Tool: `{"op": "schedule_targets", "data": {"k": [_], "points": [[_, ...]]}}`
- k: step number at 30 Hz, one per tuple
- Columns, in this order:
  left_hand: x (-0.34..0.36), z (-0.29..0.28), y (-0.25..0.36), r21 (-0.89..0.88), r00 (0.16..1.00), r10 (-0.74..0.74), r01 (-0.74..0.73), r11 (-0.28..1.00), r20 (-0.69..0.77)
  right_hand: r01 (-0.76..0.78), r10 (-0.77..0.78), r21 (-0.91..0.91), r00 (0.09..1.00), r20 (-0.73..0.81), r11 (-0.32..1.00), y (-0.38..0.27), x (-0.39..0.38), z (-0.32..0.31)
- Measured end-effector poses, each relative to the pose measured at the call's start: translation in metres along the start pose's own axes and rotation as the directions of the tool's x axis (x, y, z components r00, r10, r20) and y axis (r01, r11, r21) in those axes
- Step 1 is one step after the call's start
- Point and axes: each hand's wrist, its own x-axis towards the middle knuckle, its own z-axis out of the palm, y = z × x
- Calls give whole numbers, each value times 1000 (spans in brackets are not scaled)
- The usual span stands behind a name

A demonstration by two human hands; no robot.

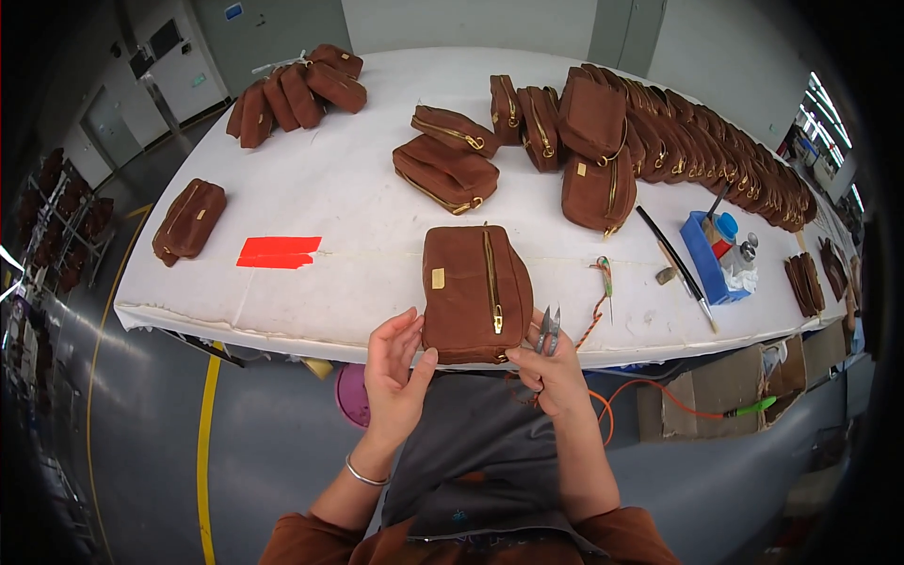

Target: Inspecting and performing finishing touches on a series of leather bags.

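Observation:
A brown zippered pouch [461, 282] rests at the table's near edge in front of me, its gold zipper running lengthwise and a small pale label on its left part. My left hand [397, 372] is beside the pouch's lower left corner, fingers apart and slightly curled, the thumb close to its edge. Small metal thread snips [550, 330] sit in my right hand [554, 377], blades pointing up. That hand's thumb is at the pouch's lower right corner, near a metal ring; its other fingers are partly hidden.
A long row of brown pouches [687, 141] lines the far right, with more loose ones at centre. Another pouch [191, 221] lies left, near red tape [279, 251]. A blue bin [706, 254], a brush [680, 268] and a green-handled awl [605, 273] are on the right. Below stands a cardboard box [706, 400].

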Motion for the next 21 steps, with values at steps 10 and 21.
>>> {"op": "schedule_targets", "data": {"k": [10, 21], "points": [[-3, 0, -3, 23, 1000, -30, 30, 999, -10, -33, 42, 178, 998, -44, 984, 2, 1, -8], [-2, -14, -14, -48, 976, -187, 183, 982, -109, -79, 83, 56, 995, -57, 995, 7, -4, -15]]}}
